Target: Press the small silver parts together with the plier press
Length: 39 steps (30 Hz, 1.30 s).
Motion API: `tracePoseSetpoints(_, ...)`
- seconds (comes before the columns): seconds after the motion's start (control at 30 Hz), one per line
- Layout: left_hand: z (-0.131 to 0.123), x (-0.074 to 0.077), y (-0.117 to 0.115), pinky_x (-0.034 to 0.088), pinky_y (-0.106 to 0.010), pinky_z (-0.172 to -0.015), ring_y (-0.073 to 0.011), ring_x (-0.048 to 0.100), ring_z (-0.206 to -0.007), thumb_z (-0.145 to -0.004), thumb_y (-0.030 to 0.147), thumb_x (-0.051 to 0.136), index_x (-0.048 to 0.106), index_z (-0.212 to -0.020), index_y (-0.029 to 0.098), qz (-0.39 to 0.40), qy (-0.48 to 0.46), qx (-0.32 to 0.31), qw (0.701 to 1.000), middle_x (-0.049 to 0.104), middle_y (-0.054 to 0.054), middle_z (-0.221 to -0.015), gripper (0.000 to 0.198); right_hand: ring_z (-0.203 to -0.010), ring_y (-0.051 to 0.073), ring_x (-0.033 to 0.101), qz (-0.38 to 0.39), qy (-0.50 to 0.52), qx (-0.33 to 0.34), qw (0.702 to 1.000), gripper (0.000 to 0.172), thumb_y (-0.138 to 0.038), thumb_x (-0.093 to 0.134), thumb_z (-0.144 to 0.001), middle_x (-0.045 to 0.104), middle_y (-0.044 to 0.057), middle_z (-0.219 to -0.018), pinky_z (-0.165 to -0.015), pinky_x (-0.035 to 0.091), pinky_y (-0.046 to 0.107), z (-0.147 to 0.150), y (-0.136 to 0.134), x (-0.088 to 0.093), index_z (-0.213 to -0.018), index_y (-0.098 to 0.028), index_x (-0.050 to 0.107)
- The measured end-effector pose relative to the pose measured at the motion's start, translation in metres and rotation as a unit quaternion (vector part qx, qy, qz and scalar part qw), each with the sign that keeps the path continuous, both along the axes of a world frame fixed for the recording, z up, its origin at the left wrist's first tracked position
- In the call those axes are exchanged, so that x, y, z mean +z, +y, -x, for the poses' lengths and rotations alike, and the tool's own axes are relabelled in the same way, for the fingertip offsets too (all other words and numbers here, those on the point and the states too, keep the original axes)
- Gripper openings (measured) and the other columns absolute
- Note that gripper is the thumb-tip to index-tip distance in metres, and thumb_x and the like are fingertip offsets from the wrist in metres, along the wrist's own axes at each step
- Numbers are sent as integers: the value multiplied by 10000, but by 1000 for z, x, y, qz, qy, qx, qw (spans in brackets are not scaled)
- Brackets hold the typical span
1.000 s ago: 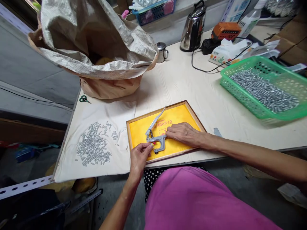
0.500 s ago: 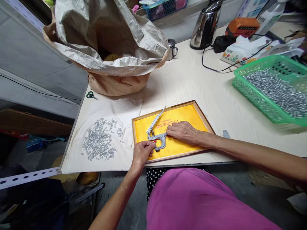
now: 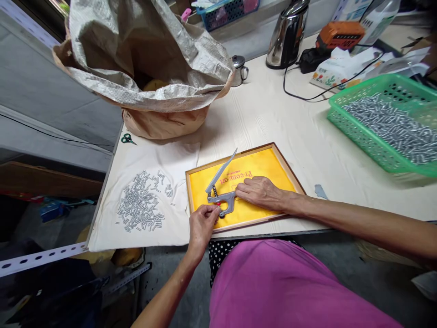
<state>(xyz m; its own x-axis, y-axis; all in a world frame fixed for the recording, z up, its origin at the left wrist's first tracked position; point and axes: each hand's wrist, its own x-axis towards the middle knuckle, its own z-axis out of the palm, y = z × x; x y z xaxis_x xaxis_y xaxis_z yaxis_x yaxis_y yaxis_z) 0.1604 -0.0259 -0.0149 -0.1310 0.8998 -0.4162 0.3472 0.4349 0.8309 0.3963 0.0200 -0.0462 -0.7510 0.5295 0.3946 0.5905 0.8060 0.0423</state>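
Grey snap-fastener pliers [image 3: 231, 203] with a raised lever and a spring lie over a yellow printed cloth [image 3: 269, 166] in a shallow wooden-rimmed tray [image 3: 254, 151]. My right hand [image 3: 259, 192] is closed around the fixed handle of the pliers. At the jaw, the thumb and fingers of my left hand [image 3: 202, 224] are pinched together beside a small red part; whatever they hold is too small to make out. To the left, a heap of short metal pins or tubes [image 3: 139, 202] rests on a white cloth [image 3: 107, 223].
A large woven sack [image 3: 164, 123] stands open behind the heap, with green-handled scissors [image 3: 127, 138] beside it. At right is a green basket [image 3: 378, 146] full of metal pieces. Farther back are a kettle [image 3: 285, 41], a lidded cup [image 3: 238, 73] and a black cable [image 3: 307, 98].
The view has shifted slightly. My left fingers stay pinched at the jaw, and my right hand keeps its hold on the pliers, whose lever remains raised.
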Motion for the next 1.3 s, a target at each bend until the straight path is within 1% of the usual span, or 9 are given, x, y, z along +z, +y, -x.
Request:
tracePoseSetpoints(0.27,0,-2,5,446,-224,-532,-120,569,-528,-641,477,751,697,-705,137,16,-6,-40,999,659,-20,-605,350,-686,141,461,5,-11,-2,1000,222,-122,405,-1012,600,8,-790,-570,254,310,1,-2,-4,-887,-178,579)
tracePoseSetpoints(0.5,-5,4,10,437,-230,-506,-117,547,-468,-607,471,760,669,-638,146,47,1,-38,998,616,-8,-509,339,-713,153,473,101,-18,-4,995,194,-135,395,-1012,611,34,-833,-575,261,298,2,3,-7,-940,-170,571)
tracePoseSetpoints(0.6,-6,6,11,430,-226,-496,-116,542,-457,-593,468,775,669,-638,144,50,1,-29,998,604,-2,-491,344,-814,182,514,147,-20,-36,988,128,-250,480,-998,644,78,-1001,-645,344,304,1,9,2,-995,-171,580)
tracePoseSetpoints(0.63,-6,6,10,428,-225,-495,-115,540,-455,-593,467,774,673,-641,142,50,0,-29,998,603,-1,-491,344,-899,207,530,151,-15,-44,987,189,-332,533,-979,633,113,-1131,-701,382,324,0,13,6,-1059,-167,580)
tracePoseSetpoints(0.67,-6,6,10,427,-224,-497,-114,540,-457,-596,466,770,677,-646,139,51,0,-30,998,605,-2,-495,343,-1007,245,528,149,-10,-48,988,335,-419,589,-943,582,153,-1279,-769,410,359,-2,17,10,-1154,-161,565)
tracePoseSetpoints(0.77,-4,5,9,433,-228,-508,-115,547,-468,-602,463,754,688,-650,135,55,5,-33,998,619,-12,-510,339,-1292,369,392,131,-15,-44,990,796,-594,689,-812,350,221,-1537,-942,398,489,-6,34,19,-1417,-152,417)
tracePoseSetpoints(0.87,-5,6,9,432,-228,-506,-116,545,-465,-606,458,749,692,-643,132,59,13,-31,998,619,-15,-504,333,-1358,409,322,132,-49,-13,990,896,-649,691,-759,413,210,-1499,-1001,360,536,-4,49,21,-1444,-145,409)
tracePoseSetpoints(1.03,-8,11,10,443,-228,-503,-114,545,-455,-618,418,758,680,-623,137,74,10,-24,997,617,-11,-500,291,-1163,362,482,140,-81,-15,987,875,-669,642,-768,598,187,-1258,-954,376,528,7,57,19,-1400,-95,454)
tracePoseSetpoints(1.3,-7,11,12,435,-215,-474,-109,533,-437,-675,376,708,677,-637,134,88,39,-43,994,593,3,-470,248,-1104,354,476,170,-78,-62,980,933,-774,631,-701,592,186,-1221,-948,333,507,5,52,19,-1322,-87,511)
